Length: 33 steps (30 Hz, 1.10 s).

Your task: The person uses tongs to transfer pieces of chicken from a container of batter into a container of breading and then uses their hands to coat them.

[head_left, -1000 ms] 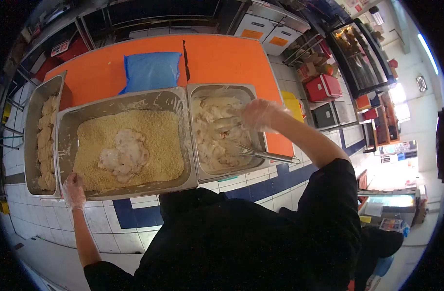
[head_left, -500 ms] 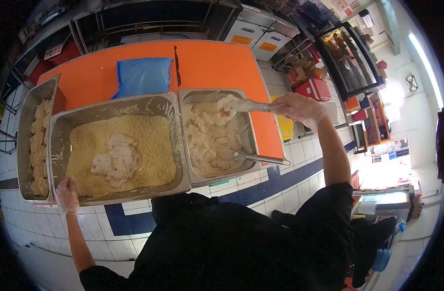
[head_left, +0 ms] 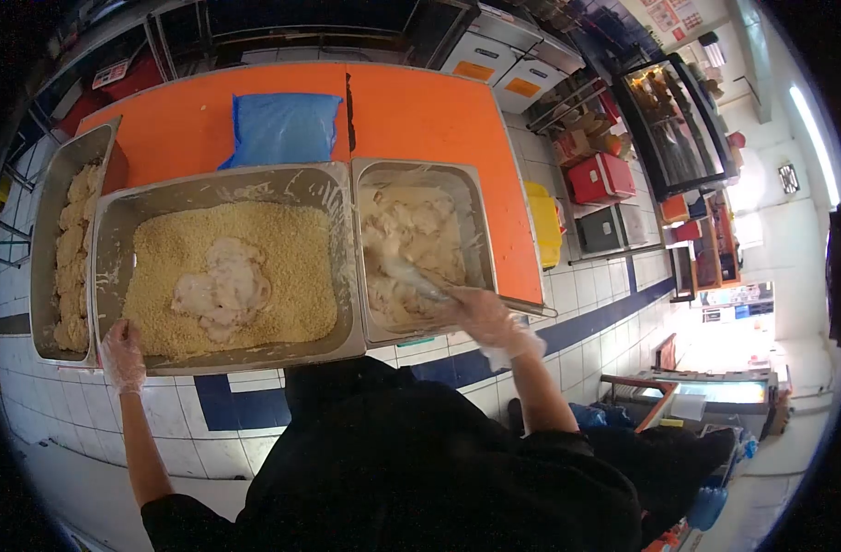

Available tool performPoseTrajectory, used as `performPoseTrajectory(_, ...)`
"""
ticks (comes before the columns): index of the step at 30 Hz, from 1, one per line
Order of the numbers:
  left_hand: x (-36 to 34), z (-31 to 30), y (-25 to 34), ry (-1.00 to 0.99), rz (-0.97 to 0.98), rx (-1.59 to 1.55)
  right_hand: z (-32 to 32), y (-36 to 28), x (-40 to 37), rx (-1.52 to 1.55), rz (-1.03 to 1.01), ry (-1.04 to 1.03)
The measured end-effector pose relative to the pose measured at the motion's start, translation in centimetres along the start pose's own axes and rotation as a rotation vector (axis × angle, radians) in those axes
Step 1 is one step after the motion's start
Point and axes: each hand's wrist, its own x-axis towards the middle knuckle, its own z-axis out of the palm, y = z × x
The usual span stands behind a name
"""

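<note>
My left hand (head_left: 123, 357), in a clear plastic glove, grips the front left rim of a wide metal pan (head_left: 218, 175). Pale crumb breading (head_left: 296, 253) fills that pan, with wet battered raw meat (head_left: 223, 287) lying on top in the middle. My right hand (head_left: 485, 320), also gloved, is closed around a batter-coated metal utensil (head_left: 420, 281), too blurred to tell if spoon or tongs. Its far end dips into a smaller metal pan (head_left: 483, 216) of meat pieces in batter (head_left: 420, 216). A whisk (head_left: 531, 306) rests over this pan's right rim, mostly hidden behind my right hand.
On the left, a narrow metal pan (head_left: 108, 138) holds several breaded pieces (head_left: 74, 248). A blue plastic bag (head_left: 287, 129) lies on the orange table (head_left: 420, 101) behind the pans. Beyond its right edge stand a yellow container (head_left: 543, 225) and a red cooler (head_left: 602, 178).
My right hand has swung down and left from beyond the batter pan's right side, lowering the utensil into the batter. My left hand stays at the breading pan's rim.
</note>
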Motion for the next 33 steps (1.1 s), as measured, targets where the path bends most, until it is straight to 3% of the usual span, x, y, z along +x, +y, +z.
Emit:
performPoseTrajectory(2,0.0,0.2,0.1,-0.031,0.005,0.000,-3.3,0.6,-1.5,0.533,0.181,-0.104)
performPoseTrajectory(3,0.0,0.5,0.1,0.014,0.020,-0.017,-3.3,1.0,-2.0,0.663,0.150,0.029)
performPoseTrajectory(4,0.0,0.7,0.0,0.062,0.034,-0.035,-4.1,1.6,-2.5,0.657,0.152,0.028)
performPoseTrajectory(6,-0.1,0.9,-0.4,0.077,0.035,0.032,-6.0,1.8,-3.5,0.957,0.427,-0.033)
performPoseTrajectory(11,-0.3,0.3,0.3,0.014,-0.047,0.001,-0.4,4.7,-1.3,0.972,0.472,-0.006)
performPoseTrajectory(14,-0.1,0.8,0.1,0.086,0.066,0.082,0.5,5.2,-1.4,0.885,0.458,0.057)
performPoseTrajectory(17,0.1,1.4,-1.3,0.085,0.086,0.098,-2.3,2.2,-3.6,1.082,0.574,0.086)
performPoseTrajectory(20,-0.1,3.2,-3.3,0.110,0.027,0.024,-5.2,-1.0,-5.2,1.016,0.545,0.167)
performPoseTrajectory(23,-0.1,0.5,0.4,0.014,-0.012,0.116,-9.0,-5.4,-6.6,0.944,0.494,0.169)
performPoseTrajectory(25,-0.3,1.2,0.1,0.079,-0.008,0.082,-10.6,-8.2,-6.9,0.920,0.489,0.181)
performPoseTrajectory(30,-0.4,0.1,0.7,0.113,0.015,0.005,-10.8,-14.4,-4.0,0.918,0.253,0.046)
performPoseTrajectory(32,-0.5,0.2,0.6,0.159,0.030,-0.012,-7.3,-15.4,-1.1,0.946,0.219,0.264)
performPoseTrajectory(33,-0.4,0.2,0.6,0.167,0.021,-0.017,-7.3,-16.8,1.1,0.988,0.163,0.015)
